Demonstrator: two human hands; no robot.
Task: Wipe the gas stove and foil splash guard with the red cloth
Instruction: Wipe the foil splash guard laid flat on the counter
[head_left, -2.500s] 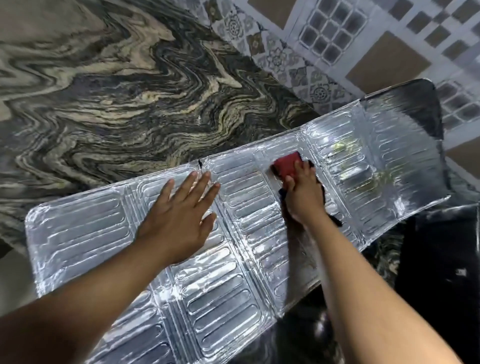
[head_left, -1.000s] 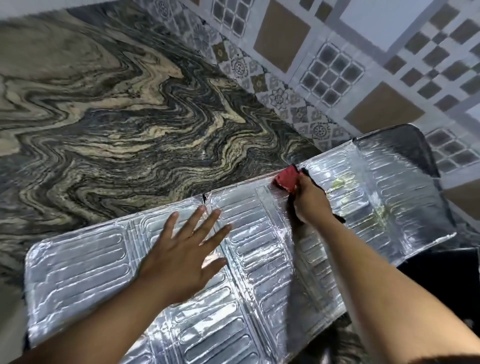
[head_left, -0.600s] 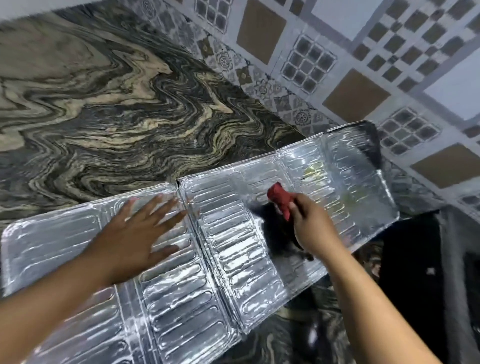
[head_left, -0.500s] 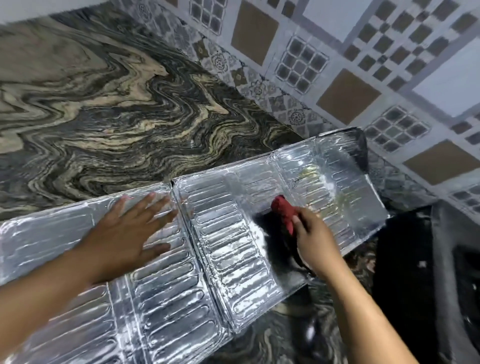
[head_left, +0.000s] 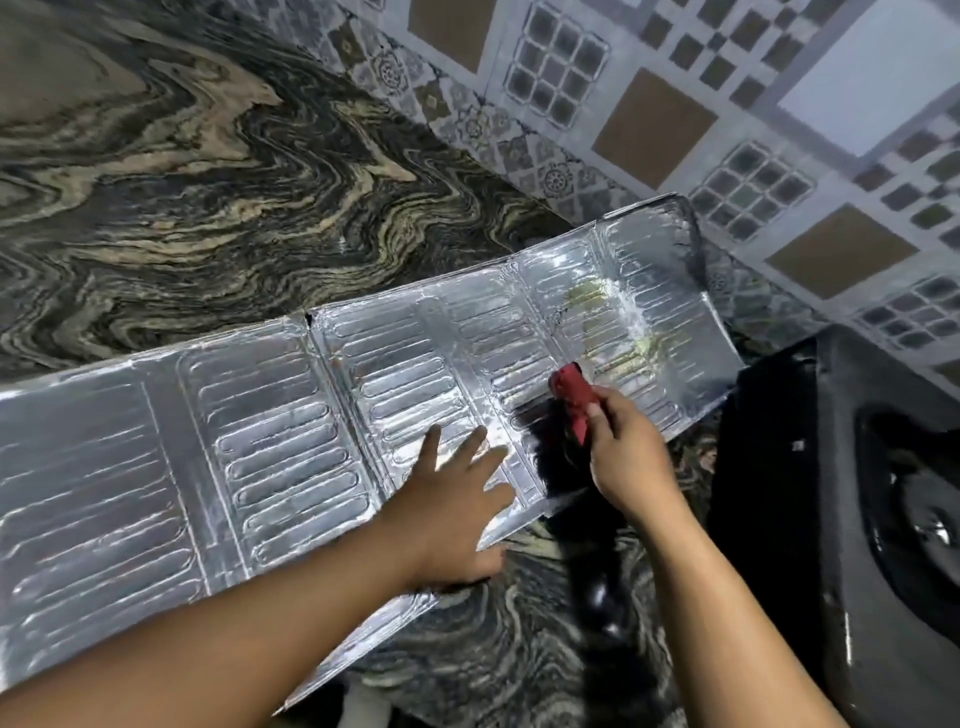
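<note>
We press our left hand (head_left: 457, 499), fingers spread, flat on the foil splash guard (head_left: 270, 452), lying flat under both hands, long axis running leftward from them; our right hand (head_left: 626, 452) grips the red cloth (head_left: 574, 397) on it. It likely dents easily (thin, light foil), so flat pressure suits.

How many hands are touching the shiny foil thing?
2. The left hand presses flat on the foil splash guard near its front edge. The right hand grips the red cloth against it, further right.
</note>
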